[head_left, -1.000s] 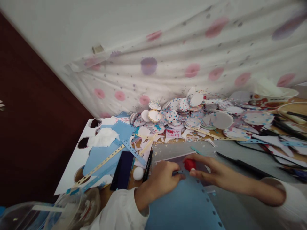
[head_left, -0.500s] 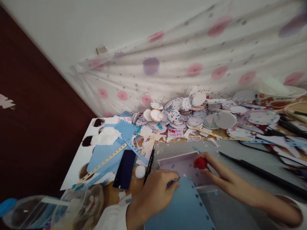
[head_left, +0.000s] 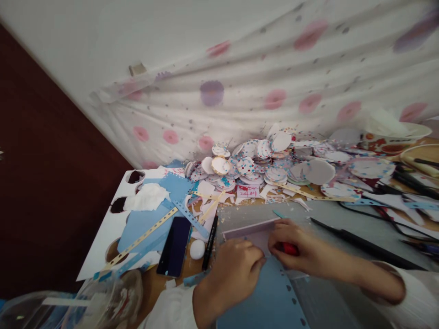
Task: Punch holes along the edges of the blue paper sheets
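Observation:
A blue sheet of paper (head_left: 262, 292) with a row of small dark holes along its right edge lies over the near side of a shallow pale-pink tray (head_left: 252, 229). My left hand (head_left: 236, 269) is closed at the sheet's far end, thumb and fingers pinched on its edge. Beside it, my right hand (head_left: 295, 244) is closed around a small rounded red object (head_left: 290, 249), partly hidden by the fingers; its kind is unclear. Those fingertips come down at the sheet's far edge, close to my left fingertips. Both hands are over the tray.
Left of my hands lie a black marker (head_left: 210, 243), a white round piece (head_left: 197, 249) and a phone (head_left: 174, 246). Punched strips and blue paper (head_left: 146, 228) are further left. Decorated paper discs (head_left: 247, 165) pile up behind. A long black tool (head_left: 363, 244) lies right.
My right hand has moved left and down with the red object, to the blue sheet's edge beside my left fingers. My left hand has shifted slightly right. The view has tilted a little.

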{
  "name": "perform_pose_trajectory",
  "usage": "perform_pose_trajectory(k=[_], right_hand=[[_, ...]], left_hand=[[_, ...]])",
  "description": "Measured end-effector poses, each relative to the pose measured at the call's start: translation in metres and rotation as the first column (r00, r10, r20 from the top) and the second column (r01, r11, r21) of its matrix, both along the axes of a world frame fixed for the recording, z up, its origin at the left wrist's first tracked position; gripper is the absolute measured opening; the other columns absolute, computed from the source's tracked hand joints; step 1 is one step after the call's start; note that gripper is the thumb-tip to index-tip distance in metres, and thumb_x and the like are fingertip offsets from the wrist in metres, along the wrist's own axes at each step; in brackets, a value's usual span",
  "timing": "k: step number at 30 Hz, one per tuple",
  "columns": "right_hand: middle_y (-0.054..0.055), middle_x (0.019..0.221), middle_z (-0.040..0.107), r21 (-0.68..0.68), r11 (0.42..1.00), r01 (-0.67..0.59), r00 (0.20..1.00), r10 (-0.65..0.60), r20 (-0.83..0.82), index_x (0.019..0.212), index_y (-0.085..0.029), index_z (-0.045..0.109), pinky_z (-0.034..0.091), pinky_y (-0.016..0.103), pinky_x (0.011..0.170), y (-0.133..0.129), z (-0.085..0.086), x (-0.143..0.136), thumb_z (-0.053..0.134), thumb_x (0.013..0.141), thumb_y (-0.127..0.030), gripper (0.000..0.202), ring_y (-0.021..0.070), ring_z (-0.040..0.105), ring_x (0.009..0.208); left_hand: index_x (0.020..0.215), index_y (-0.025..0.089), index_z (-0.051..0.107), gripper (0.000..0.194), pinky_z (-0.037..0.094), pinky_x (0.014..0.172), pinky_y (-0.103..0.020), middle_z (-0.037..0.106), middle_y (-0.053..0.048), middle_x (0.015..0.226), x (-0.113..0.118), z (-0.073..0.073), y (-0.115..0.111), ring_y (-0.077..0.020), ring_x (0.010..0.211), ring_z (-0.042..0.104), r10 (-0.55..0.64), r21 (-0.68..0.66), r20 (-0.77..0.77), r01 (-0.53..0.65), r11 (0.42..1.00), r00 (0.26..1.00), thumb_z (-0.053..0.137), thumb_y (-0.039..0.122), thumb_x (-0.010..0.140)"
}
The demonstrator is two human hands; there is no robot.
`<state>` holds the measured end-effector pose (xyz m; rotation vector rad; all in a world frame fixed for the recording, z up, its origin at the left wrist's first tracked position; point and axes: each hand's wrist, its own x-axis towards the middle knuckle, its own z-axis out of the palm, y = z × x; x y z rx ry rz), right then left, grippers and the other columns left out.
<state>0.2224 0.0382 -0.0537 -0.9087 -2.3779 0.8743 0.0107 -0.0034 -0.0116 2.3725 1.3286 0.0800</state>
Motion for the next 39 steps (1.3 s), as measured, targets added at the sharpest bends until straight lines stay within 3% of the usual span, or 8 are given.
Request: perform_pose_trajectory(k=[5,10,15,21,27,32,36,39], right_hand=[[0.002,0.078,0.069,0.034,0.998,0.052,0.999,-0.052,0.009,0.083,-0.023,0.065,0.045,0.048,0.096,0.005,-0.001,0.004,0.051,0.091,-0.021,0.016,0.0199,0.061,0.080],[0.001,0.088,0.073,0.033,0.999,-0.036,0.999,0.036,0.004,0.095,-0.027,0.072,0.049,0.039,0.096,0.002,0.001,0.001,0.059,0.089,-0.025,0.015,0.0203,0.066,0.096],[-0.004,0.071,0.065,0.098,0.994,-0.052,0.999,0.051,0.012,0.079,-0.023,0.066,0.044,0.045,0.103,0.004,-0.003,-0.003,0.056,0.088,-0.019,0.013,0.0146,0.063,0.073],[-0.002,0.075,0.067,0.187,0.982,0.007,0.999,-0.017,0.051,0.082,-0.023,0.065,0.042,0.050,0.103,0.006,-0.006,-0.003,0.055,0.088,-0.015,0.014,0.0170,0.065,0.076],[0.000,0.075,0.065,0.268,0.962,0.060,0.994,-0.083,0.075,0.080,-0.023,0.064,0.040,0.056,0.103,0.007,-0.009,0.000,0.054,0.086,-0.012,0.015,0.0194,0.064,0.076],[0.001,0.074,0.066,0.270,0.959,0.086,0.993,-0.106,0.060,0.078,-0.023,0.065,0.037,0.061,0.105,0.010,-0.014,0.005,0.057,0.093,-0.023,0.017,0.0212,0.065,0.077],[0.000,0.084,0.073,0.201,0.977,0.077,0.997,-0.080,0.009,0.091,-0.027,0.070,0.037,0.058,0.108,0.011,-0.019,0.007,0.059,0.093,-0.022,0.013,0.0212,0.069,0.085],[0.001,0.086,0.074,0.132,0.983,0.124,0.992,-0.117,-0.056,0.094,-0.028,0.070,0.047,0.050,0.102,0.009,-0.018,0.010,0.060,0.092,-0.028,0.010,0.0217,0.070,0.085]], left_hand=[[0.080,0.016,0.072,0.023,0.045,0.075,-0.029,0.075,-0.007,0.088,-0.003,-0.003,0.002,-0.0229,0.087,0.070,-0.019,0.010,-0.014,0.019,1.000,1.000,0.059,0.023,0.097],[0.081,0.016,0.072,0.019,0.044,0.074,-0.029,0.075,-0.006,0.087,-0.005,-0.006,0.001,-0.0219,0.087,0.070,-0.022,0.027,-0.011,0.022,0.999,1.000,0.062,0.021,0.095],[0.074,0.015,0.070,0.022,0.043,0.072,-0.028,0.074,-0.006,0.084,-0.005,-0.008,0.000,-0.0211,0.085,0.070,-0.027,0.032,-0.037,0.029,0.999,0.999,0.062,0.018,0.094],[0.072,0.015,0.069,0.023,0.044,0.073,-0.028,0.075,-0.006,0.084,-0.007,-0.010,-0.001,-0.0216,0.085,0.070,-0.001,0.030,-0.031,0.002,1.000,1.000,0.062,0.019,0.094],[0.071,0.015,0.069,0.022,0.047,0.078,-0.028,0.076,-0.007,0.084,-0.014,-0.001,-0.007,-0.0223,0.087,0.071,0.043,-0.055,0.018,-0.042,0.998,0.999,0.063,0.015,0.092],[0.092,0.018,0.074,0.023,0.051,0.083,-0.028,0.076,-0.006,0.096,-0.028,0.003,-0.025,-0.0218,0.094,0.071,0.165,-0.086,0.212,-0.150,0.985,0.963,0.052,0.011,0.094],[0.116,0.021,0.071,0.041,0.050,0.095,-0.026,0.076,-0.005,0.114,-0.038,-0.006,-0.044,-0.0192,0.108,0.069,0.197,-0.062,0.393,-0.188,0.980,0.898,0.043,0.004,0.091],[0.118,0.021,0.070,0.037,0.051,0.096,-0.026,0.075,-0.006,0.117,-0.042,-0.014,-0.056,-0.0193,0.110,0.069,0.221,0.005,0.431,-0.247,0.969,0.875,0.044,0.011,0.094]])
